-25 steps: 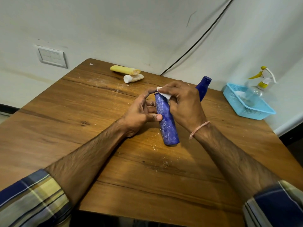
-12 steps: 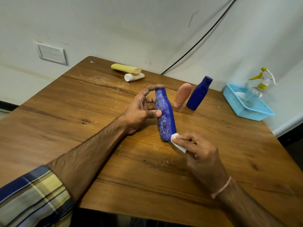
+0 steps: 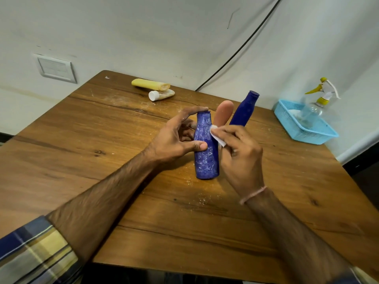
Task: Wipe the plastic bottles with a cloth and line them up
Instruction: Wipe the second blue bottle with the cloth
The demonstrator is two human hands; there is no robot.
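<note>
Room: a corner of pale walls with a white switch plate and a black cable running down behind a brown wooden table dusted with white flecks.
Bottle in hand: a scuffed blue plastic bottle without a cap stands upright near the table's middle, base on the wood, its long axis vertical and leaning slightly away from the person.
Left hand: the left hand steadies it, index fingertip on the open neck and thumb pressed on the near face; fingers clamped on the bottle.
Right hand: the right hand has its fingers closed on a small white cloth, pressed to the bottle's right shoulder.
Key relation: the cloth touches the bottle's right side high up, so the unwiped length lies straight below the fingers, along the axis; the right hand looks best placed to stroke downward.
Already standing: a peach rounded plastic bottle and a dark blue capped plastic bottle stand side by side just behind.
Still lying: a yellow plastic tube and a white-capped tube lie at the far edge.
Aside: a light blue plastic basket holds a clear spray bottle with a yellow trigger.
</note>
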